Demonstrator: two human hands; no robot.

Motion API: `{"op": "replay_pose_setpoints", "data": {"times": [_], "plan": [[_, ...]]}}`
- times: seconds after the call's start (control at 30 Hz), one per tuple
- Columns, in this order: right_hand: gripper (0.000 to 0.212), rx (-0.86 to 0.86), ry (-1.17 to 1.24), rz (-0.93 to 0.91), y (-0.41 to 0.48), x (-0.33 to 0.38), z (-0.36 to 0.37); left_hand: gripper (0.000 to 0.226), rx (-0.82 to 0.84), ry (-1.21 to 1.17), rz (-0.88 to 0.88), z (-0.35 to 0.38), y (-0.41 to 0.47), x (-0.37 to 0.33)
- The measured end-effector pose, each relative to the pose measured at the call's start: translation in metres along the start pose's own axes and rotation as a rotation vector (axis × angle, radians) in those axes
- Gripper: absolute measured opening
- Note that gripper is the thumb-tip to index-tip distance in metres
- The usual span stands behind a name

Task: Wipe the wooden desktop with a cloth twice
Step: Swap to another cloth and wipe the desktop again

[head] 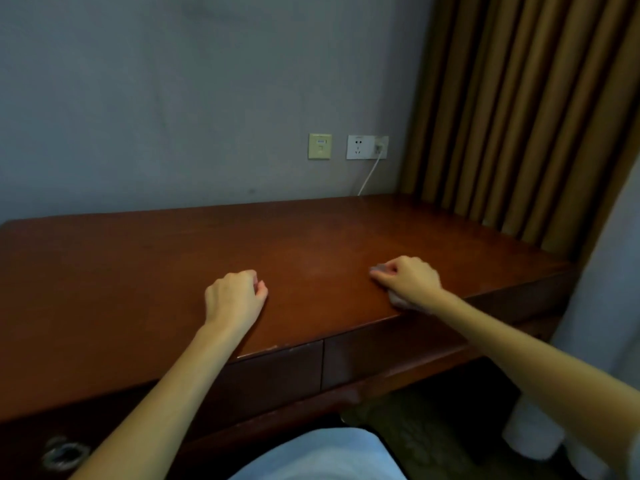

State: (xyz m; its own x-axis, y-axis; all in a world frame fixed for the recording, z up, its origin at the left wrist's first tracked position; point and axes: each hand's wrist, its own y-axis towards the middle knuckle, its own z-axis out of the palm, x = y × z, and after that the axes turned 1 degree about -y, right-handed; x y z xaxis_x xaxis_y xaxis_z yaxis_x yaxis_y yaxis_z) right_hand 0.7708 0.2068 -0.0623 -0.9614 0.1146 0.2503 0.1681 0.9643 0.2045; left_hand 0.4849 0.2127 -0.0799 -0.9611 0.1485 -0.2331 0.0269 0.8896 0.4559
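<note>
Right hand [405, 278] curled over small pale soft cloth [397, 298], gripping it down on reddish-brown wooden desktop [156, 271], near edge, right of centre. Cloth mostly hidden under palm; looks light and limp, likely bunches or slips unless pinned flat, best held mid-cloth. Left hand [235, 296] rests on desktop further left, fingers loosely curled, holding nothing. Far side: white wall socket [358, 147], brown pleated curtain [519, 116] right.
</note>
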Motion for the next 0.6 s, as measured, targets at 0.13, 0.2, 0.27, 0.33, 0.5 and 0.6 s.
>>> {"op": "replay_pose_setpoints", "data": {"times": [0.13, 0.2, 0.27, 0.33, 0.5, 0.6], "plan": [[0.042, -0.049, 0.001, 0.089, 0.035, 0.007, 0.005, 0.023, 0.0, 0.002, -0.012, -0.001, -0.001, -0.002], [0.042, -0.041, 0.021, 0.037, 0.041, 0.041, 0.017, 0.023, 0.002, -0.007, -0.012, -0.001, -0.001, -0.002], [0.043, 0.01, 0.072, -0.085, 0.029, 0.084, 0.028, 0.023, 0.0, -0.006, -0.017, -0.002, -0.001, -0.003], [0.038, 0.074, 0.102, -0.258, -0.003, 0.118, 0.032, 0.022, -0.002, 0.002, -0.026, -0.003, -0.001, -0.002], [0.033, 0.098, 0.047, -0.381, -0.05, 0.088, 0.017, 0.022, -0.009, -0.011, 0.0, -0.003, -0.002, 0.0], [0.043, 0.052, -0.015, -0.161, -0.016, 0.024, 0.005, 0.023, -0.017, -0.014, 0.016, -0.001, -0.002, 0.0]]}}
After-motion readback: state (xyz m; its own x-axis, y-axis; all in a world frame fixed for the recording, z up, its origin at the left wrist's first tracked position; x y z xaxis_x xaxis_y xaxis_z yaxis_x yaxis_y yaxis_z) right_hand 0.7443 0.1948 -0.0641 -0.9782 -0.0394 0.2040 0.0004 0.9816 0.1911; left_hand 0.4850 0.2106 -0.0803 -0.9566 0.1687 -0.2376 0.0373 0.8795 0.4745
